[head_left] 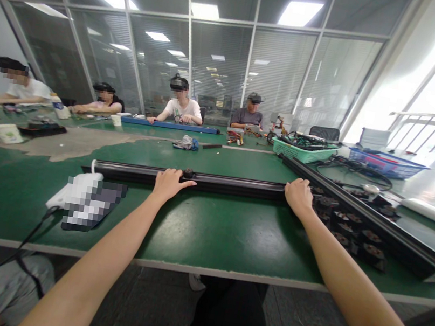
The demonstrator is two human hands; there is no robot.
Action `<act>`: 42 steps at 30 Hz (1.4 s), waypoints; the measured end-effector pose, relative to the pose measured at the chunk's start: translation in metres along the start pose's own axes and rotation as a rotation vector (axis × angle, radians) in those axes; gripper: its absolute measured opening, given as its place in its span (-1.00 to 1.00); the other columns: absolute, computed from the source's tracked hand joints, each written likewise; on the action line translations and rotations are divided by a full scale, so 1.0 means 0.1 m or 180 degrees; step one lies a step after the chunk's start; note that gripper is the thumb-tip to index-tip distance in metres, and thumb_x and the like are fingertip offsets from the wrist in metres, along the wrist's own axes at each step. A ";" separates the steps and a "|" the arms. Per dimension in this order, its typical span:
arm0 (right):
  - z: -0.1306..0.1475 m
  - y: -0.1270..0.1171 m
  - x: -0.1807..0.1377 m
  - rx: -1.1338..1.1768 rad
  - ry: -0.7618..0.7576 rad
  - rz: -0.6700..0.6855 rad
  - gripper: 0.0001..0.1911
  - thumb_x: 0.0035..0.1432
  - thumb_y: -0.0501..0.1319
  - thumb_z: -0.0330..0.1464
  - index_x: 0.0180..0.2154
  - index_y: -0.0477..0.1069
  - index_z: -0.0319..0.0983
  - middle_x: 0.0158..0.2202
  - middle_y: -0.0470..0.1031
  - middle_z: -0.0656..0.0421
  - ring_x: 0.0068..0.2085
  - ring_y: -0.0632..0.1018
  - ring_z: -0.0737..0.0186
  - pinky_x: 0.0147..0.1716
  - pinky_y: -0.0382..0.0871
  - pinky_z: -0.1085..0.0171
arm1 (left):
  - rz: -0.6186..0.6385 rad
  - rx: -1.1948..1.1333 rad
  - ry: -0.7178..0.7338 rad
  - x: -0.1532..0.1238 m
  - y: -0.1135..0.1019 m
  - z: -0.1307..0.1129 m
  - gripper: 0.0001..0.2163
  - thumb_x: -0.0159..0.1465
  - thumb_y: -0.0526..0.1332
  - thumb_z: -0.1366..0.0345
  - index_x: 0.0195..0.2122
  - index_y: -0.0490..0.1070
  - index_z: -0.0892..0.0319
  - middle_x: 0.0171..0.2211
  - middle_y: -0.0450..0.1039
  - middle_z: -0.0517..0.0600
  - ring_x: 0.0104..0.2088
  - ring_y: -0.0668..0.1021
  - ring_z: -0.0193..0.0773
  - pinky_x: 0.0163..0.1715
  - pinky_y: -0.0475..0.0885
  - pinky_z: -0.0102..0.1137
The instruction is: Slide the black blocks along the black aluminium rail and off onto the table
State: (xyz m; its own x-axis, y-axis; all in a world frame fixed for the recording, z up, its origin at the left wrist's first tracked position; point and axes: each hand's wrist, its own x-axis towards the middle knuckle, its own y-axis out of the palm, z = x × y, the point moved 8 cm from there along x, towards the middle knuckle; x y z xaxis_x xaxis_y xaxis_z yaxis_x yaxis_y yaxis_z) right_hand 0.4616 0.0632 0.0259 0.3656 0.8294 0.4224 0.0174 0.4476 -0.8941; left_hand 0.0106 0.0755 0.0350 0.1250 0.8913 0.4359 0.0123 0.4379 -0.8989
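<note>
A long black rail point(234, 185), like a metal profile with a groove along it, lies crosswise on the green table in front of me. My left hand point(169, 182) rests over its middle-left part, fingers curled over the far edge and thumb stretched along the near side. Just beside those fingers a small dark round part point(188, 173) sits on the rail. At the right end, my right hand point(298, 196) is wrapped over the rail, its fingertips on the far side. The undersides of both hands are hidden.
A second black rail point(373, 213) lies slantwise at the right, beside several black fan-like parts point(340, 240). Behind stand a green basket point(304, 153) and a blue basket point(389, 166). A white box with a cable point(74, 190) lies left. Several people sit across the table.
</note>
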 end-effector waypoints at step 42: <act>-0.28 -0.05 0.08 0.0043 0.0420 0.0046 -0.49 0.37 0.02 -0.28 0.11 0.30 -0.60 0.09 0.35 -0.38 0.14 0.41 -0.34 0.05 0.32 -0.08 | 0.0022 -0.0014 -0.0027 0.01 0.02 0.02 -0.29 0.23 -0.07 -0.40 -0.13 0.51 0.13 -0.03 0.53 0.22 0.05 0.48 0.12 -0.02 0.31 -0.14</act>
State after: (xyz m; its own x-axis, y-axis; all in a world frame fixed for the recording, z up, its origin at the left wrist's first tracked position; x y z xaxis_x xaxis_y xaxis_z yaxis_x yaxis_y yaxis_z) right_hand 0.4901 0.0581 0.0293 0.4851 0.7850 0.3853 -0.0011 0.4411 -0.8974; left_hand 0.0089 0.0774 0.0339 0.1167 0.8952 0.4301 0.0160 0.4314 -0.9020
